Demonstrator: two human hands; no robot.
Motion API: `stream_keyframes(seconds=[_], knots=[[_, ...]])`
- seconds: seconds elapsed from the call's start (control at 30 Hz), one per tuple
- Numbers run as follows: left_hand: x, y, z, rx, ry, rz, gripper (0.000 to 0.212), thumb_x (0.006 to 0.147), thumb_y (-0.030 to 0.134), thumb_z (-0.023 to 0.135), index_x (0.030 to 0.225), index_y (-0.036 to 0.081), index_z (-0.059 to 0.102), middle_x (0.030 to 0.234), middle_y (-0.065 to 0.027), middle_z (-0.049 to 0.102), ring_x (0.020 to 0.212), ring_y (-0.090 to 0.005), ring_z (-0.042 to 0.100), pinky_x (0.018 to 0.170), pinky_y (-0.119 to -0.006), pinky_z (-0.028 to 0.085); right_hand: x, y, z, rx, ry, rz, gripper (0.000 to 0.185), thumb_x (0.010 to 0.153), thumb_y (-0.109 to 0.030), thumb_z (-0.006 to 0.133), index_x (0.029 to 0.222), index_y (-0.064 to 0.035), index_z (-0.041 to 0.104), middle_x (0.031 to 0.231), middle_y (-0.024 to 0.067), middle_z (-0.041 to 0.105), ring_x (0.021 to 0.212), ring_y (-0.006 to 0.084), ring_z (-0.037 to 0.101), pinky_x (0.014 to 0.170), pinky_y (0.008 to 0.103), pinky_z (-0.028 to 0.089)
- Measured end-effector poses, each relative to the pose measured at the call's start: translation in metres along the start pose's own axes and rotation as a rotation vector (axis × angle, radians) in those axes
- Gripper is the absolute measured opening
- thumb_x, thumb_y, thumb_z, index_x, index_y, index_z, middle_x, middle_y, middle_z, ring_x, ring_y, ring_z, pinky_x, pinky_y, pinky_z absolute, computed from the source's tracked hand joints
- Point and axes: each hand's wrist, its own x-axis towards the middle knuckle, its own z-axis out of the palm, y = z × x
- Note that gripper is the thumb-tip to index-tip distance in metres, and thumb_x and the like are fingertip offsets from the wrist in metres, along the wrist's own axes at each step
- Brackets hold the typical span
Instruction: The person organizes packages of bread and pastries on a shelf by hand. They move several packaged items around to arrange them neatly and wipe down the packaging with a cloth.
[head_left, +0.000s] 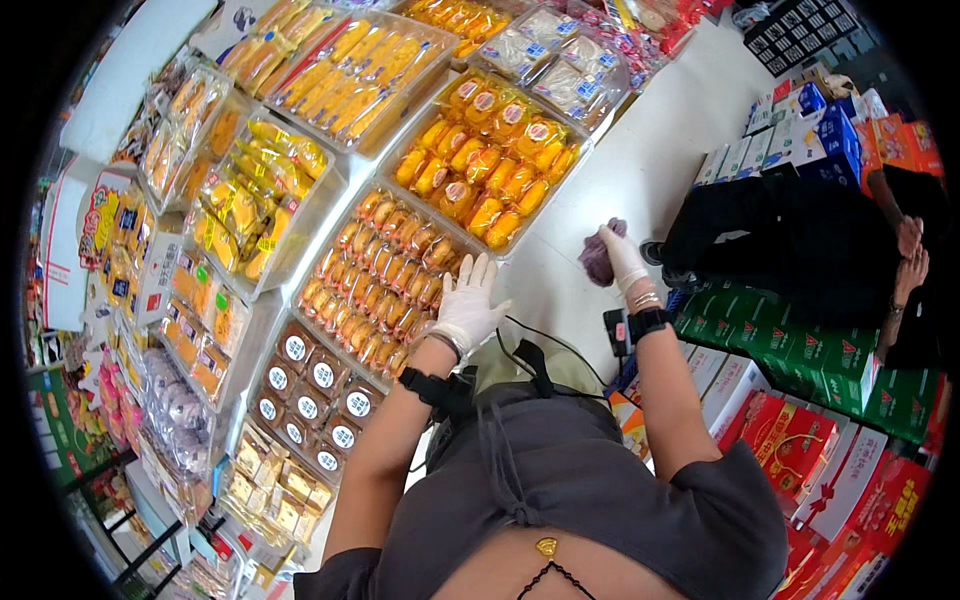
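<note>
My left hand (466, 309), in a thin white glove, is spread over the near right edge of a clear plastic tray (311, 309) of small wrapped pastries (382, 281). Whether the palm presses on the packs or just hovers, I cannot tell. Off to the right, above the floor, my right hand (626, 259), also gloved, grips a crumpled purple cloth (598, 255). Beyond the left fingertips stands another tray (517, 241) with wrapped orange-yellow cakes (480, 161). Brown cakes in packs with round white labels (307, 407) lie nearer to me on the left.
More bins of wrapped bread (255, 195) and cakes (356, 75) fill the stepped display. To the right, a person in black clothes (780, 247) is by stacked green cartons (802, 341). Red gift boxes (787, 439) are piled at the lower right. Pale floor (645, 150) runs between.
</note>
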Motion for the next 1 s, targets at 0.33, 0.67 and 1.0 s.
stream_keyframes(seconds=[0.33,0.67,1.0], knots=[[0.009,0.021,-0.002,-0.002,0.105,-0.043,0.073,0.085,0.042,0.054,0.141,0.003,0.028,0.149,-0.0149,0.023,0.140,-0.0315,0.015,0.111,-0.053,0.014,0.104,-0.119,0.002,-0.252,0.171,-0.192,0.033,0.087,-0.037,0.058,0.094,-0.0049,0.060,0.081,0.0071,0.060,0.068,0.0184,0.057,0.064,0.0316,0.047],[0.043,0.027,-0.011,-0.031,0.204,-0.196,0.065,0.087,0.040,0.051,0.137,0.001,0.035,0.147,-0.0148,0.028,0.139,-0.0310,0.018,0.110,-0.054,0.014,0.234,-0.185,0.026,-0.417,0.026,0.105,0.022,0.085,-0.030,0.044,0.076,-0.0129,0.054,0.051,0.0061,0.049,0.036,0.0217,0.048,0.035,0.0352,0.039],[0.060,0.026,-0.006,-0.056,0.217,-0.249,0.066,0.086,0.041,0.052,0.137,0.002,0.037,0.147,-0.0136,0.029,0.139,-0.0289,0.019,0.110,-0.053,0.015,0.309,-0.154,-0.037,-0.867,0.015,-0.158,0.028,0.085,-0.025,0.046,0.095,-0.0047,0.063,0.077,0.0102,0.064,0.064,0.0220,0.060,0.054,0.0365,0.046]])
